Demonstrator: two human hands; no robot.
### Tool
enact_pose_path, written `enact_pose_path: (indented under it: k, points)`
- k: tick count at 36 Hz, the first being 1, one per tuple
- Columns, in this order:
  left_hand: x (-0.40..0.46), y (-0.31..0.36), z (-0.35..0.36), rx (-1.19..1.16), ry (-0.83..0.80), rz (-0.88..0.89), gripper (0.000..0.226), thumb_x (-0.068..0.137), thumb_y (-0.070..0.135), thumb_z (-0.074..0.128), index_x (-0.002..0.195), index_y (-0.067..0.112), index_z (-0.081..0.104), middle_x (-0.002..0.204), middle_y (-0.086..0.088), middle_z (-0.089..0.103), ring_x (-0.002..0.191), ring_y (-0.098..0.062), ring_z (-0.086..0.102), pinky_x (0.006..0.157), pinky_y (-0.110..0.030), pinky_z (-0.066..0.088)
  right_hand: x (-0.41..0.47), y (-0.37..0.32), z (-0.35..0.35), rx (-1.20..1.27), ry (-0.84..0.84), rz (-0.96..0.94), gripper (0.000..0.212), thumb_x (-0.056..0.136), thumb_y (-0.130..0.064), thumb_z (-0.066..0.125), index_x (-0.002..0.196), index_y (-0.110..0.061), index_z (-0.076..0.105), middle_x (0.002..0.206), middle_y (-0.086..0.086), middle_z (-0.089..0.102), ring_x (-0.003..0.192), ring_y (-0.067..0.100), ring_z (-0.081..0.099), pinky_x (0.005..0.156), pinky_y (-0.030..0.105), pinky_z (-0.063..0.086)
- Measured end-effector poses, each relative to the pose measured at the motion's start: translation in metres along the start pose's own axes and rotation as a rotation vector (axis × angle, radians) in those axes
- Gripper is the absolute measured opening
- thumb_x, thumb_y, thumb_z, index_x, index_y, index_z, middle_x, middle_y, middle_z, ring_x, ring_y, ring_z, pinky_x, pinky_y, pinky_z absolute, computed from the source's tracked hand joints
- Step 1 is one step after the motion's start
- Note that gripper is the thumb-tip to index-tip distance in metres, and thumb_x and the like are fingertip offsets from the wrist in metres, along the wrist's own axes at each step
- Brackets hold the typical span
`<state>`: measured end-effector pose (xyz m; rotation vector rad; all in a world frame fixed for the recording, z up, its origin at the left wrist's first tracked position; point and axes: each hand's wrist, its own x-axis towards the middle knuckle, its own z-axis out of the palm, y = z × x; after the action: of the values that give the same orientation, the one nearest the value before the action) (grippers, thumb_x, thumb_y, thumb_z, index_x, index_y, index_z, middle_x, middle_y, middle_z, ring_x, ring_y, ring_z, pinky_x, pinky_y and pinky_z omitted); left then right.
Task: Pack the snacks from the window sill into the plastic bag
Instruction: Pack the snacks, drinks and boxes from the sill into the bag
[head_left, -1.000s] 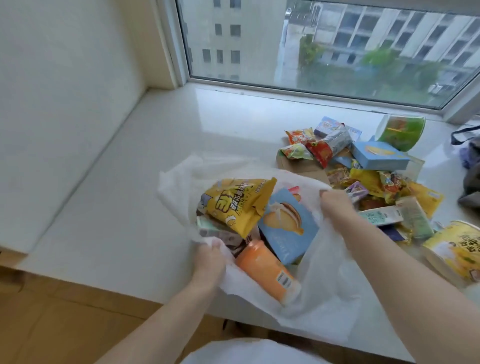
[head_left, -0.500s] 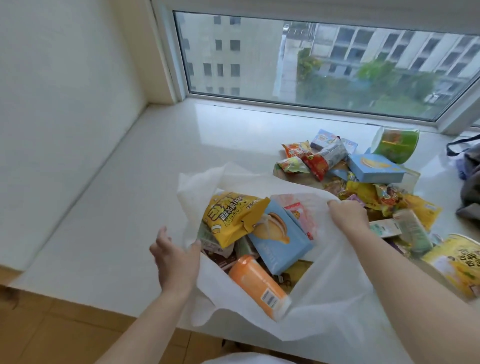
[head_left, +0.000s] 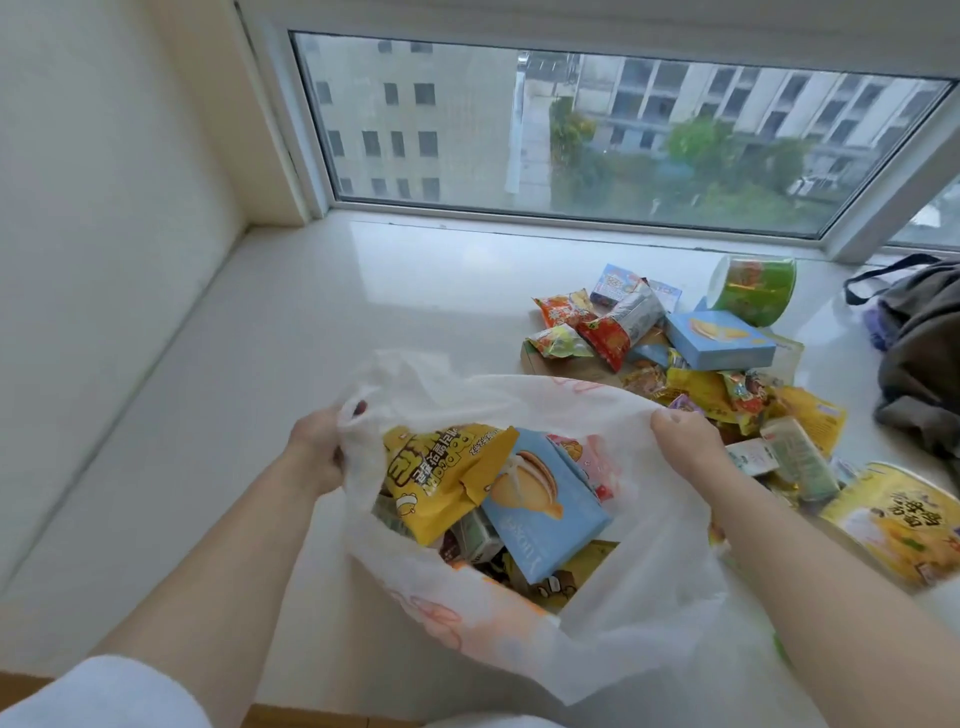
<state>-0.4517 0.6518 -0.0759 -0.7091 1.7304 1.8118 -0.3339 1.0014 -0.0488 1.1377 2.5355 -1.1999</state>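
Plastic bag (head_left: 613, 618), thin translucent white, snack-filled, left hand (head_left: 317, 447) and right hand (head_left: 685, 441) each pinching its rim

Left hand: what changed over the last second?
The left hand let go of the plastic bag's near edge, lifted clear, then regripped the left rim higher up, raising the mouth over the orange packet. The right hand stayed gripping the right rim; the snack pile is unmoved.
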Motion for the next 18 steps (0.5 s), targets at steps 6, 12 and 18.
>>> enact_pose_path:
  k: [6, 12, 18]
  points:
    - [0.017, 0.012, -0.008, 0.275, 0.543, -0.025, 0.037, 0.086, 0.012, 0.048, 0.122, 0.004, 0.046, 0.122, -0.020, 0.047, 0.106, -0.035, 0.051, 0.087, -0.042, 0.047, 0.013, 0.003, 0.010, -0.174, -0.068, 0.125, 0.037, 0.099, -0.022, 0.031, 0.105, 0.003, 0.058, 0.116, 0.025, 0.056, 0.113, 0.038, 0.050, 0.090, 0.033, 0.040]
    - [0.009, -0.028, 0.070, 1.397, 0.119, 1.351, 0.068, 0.075, 0.055, 0.047, 0.136, 0.024, 0.044, 0.142, -0.007, 0.038, 0.134, -0.024, 0.026, 0.111, -0.055, 0.016, 0.017, -0.001, 0.016, -0.172, -0.011, 0.007, 0.027, 0.096, -0.031, 0.032, 0.073, -0.018, 0.039, 0.086, 0.010, 0.049, 0.100, 0.031, 0.046, 0.077, 0.037, 0.032]
    - [0.015, -0.001, 0.122, 1.649, -0.088, 0.807, 0.032, 0.102, 0.032, 0.034, 0.114, 0.023, 0.061, 0.135, -0.003, 0.050, 0.134, -0.023, 0.035, 0.114, -0.047, 0.013, 0.014, 0.003, 0.006, -0.116, -0.056, -0.053, 0.026, 0.098, -0.025, 0.039, 0.081, -0.017, 0.057, 0.084, 0.003, 0.052, 0.087, 0.023, 0.046, 0.068, 0.032, 0.032]
